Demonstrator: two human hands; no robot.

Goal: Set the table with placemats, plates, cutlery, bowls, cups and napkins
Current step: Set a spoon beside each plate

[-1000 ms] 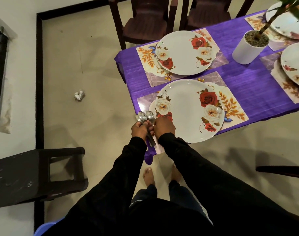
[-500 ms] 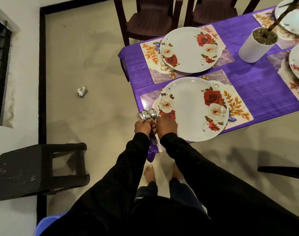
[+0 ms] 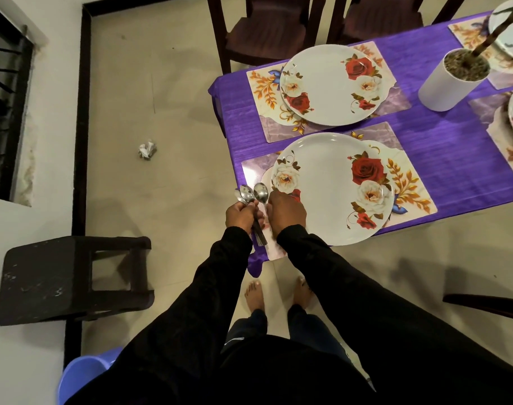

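**Spoons in hand at the table's near corner**

Head view: the left hand (image 3: 241, 213) is clenching a bundle of spoons (image 3: 253, 197), bowls up, just off the near left corner of the table (image 3: 442, 159). The right hand (image 3: 287, 213) is pinching one spoon's handle beside the near plate (image 3: 328, 185), which is sitting on a placemat (image 3: 410, 188) along the near edge. A second plate (image 3: 328, 83) is lying on the far side.

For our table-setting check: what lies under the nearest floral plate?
Under the nearest floral plate lies a placemat with orange leaves, on the purple tablecloth. The mat's middle is covered by the plate, and the right hand hides its near-left part.
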